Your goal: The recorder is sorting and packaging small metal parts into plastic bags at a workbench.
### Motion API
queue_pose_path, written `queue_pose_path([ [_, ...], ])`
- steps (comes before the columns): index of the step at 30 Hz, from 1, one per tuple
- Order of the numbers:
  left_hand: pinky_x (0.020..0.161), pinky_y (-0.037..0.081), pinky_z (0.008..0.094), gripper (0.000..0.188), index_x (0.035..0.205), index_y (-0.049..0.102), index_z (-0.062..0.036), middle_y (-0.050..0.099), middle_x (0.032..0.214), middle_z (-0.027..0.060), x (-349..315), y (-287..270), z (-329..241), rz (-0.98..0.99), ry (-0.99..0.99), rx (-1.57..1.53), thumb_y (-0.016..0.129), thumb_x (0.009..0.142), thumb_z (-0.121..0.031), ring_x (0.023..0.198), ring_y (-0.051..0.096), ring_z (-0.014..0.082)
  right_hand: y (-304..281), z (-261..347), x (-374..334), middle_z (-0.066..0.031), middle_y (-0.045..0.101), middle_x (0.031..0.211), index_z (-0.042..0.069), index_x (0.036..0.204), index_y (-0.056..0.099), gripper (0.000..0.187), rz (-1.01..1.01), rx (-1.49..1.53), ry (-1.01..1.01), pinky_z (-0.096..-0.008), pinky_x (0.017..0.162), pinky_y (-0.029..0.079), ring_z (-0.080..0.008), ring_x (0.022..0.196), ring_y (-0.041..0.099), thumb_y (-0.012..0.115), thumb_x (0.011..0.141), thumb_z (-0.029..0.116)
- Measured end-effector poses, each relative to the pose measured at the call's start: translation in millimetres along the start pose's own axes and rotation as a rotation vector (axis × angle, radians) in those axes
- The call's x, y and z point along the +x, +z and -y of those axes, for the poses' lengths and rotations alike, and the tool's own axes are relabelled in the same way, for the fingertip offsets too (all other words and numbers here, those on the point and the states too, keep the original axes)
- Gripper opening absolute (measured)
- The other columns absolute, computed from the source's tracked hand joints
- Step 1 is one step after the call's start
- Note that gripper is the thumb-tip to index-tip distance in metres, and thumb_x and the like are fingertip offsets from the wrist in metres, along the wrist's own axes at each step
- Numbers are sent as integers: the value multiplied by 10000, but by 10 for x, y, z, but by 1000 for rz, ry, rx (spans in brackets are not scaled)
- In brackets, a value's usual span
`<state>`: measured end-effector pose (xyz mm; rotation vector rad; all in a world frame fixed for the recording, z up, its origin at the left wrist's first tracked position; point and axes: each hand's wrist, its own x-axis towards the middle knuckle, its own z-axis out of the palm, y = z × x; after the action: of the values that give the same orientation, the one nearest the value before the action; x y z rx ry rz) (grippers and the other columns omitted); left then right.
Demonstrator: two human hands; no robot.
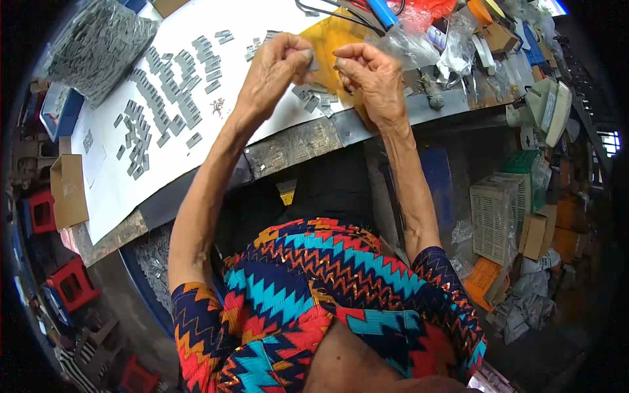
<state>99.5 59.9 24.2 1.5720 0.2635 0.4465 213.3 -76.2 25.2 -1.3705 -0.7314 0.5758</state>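
Over the far part of the white-covered table, my left hand is closed in a pinch. The edge of a small grey piece shows at its fingertips. My right hand, a short gap away, is also pinched; whatever is in its fingers is too small or hidden to name. Below the hands lies a loose group of small grey rectangular pieces. To the left, more such pieces are laid out in slanting rows. A little heap of tiny brownish bits lies between the rows and my left forearm.
A clear plastic bag full of grey pieces stands at the far left, by a blue bin. A yellow translucent sheet lies beyond my hands. Plastic bags and boxes clutter the right; crates stand on the floor.
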Motion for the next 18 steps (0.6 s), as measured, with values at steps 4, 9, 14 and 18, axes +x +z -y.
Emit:
queue_pose_path([
  [4, 674, 477, 262, 225, 951, 489, 14, 577, 799, 102, -253, 79, 17, -59, -61, -247, 508, 842, -182, 700, 589, 149, 176, 46, -120, -6, 577, 682, -36, 872, 587, 123, 26, -93, -49, -157, 483, 418, -38, 552, 509, 596, 773, 37],
  [9, 620, 504, 255, 164, 923, 495, 46, 591, 761, 124, -411, 151, 67, -168, -17, -389, 494, 833, -91, 660, 613, 176, 295, 3, -209, -11, 578, 687, -28, 864, 565, 99, -15, -370, -244, -176, 493, 435, -44, 560, 523, 578, 782, 25],
  [14, 632, 510, 246, 152, 929, 497, 37, 598, 785, 119, -518, 170, 104, -211, -61, -507, 506, 826, -73, 671, 617, 175, 444, 27, -344, -69, 585, 773, -34, 886, 528, 107, -33, -469, -297, -203, 523, 472, -98, 610, 594, 551, 787, -2],
  [18, 647, 504, 245, 141, 928, 501, 24, 598, 792, 105, -584, 207, 108, -229, -51, -591, 510, 826, -73, 693, 613, 168, 483, 22, -389, -74, 579, 781, -39, 906, 528, 137, -69, -433, -311, -211, 533, 484, -108, 633, 607, 563, 775, -17],
])
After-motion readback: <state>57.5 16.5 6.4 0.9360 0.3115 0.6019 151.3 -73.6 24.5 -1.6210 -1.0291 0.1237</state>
